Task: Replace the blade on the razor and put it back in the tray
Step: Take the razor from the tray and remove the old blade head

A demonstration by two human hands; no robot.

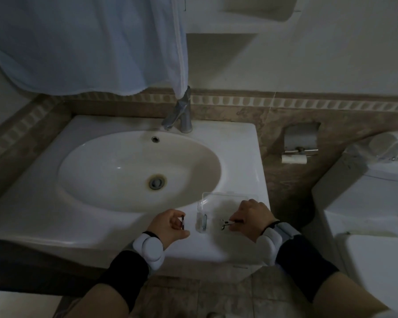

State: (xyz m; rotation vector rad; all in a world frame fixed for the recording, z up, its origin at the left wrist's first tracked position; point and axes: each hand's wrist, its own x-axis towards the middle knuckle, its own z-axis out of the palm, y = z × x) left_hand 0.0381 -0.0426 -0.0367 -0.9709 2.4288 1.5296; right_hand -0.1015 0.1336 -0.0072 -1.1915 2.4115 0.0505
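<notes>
A clear plastic tray [228,196] lies on the front right rim of the white sink. Inside it, at its left end, rests a blade cartridge [204,221]. My right hand [251,216] hovers over the tray's right part, closed around the razor handle [226,223], whose bare metal head points left with no blade on it. To the left of the tray, my left hand [169,224] pinches a small dark blade cartridge [183,223] between thumb and fingers, just above the sink rim.
The sink basin [133,171] with its drain lies behind my hands, the tap [182,115] at the back. A pale blue towel [85,42] hangs over the left. A toilet [365,203] stands at the right, a paper holder [300,145] on the wall.
</notes>
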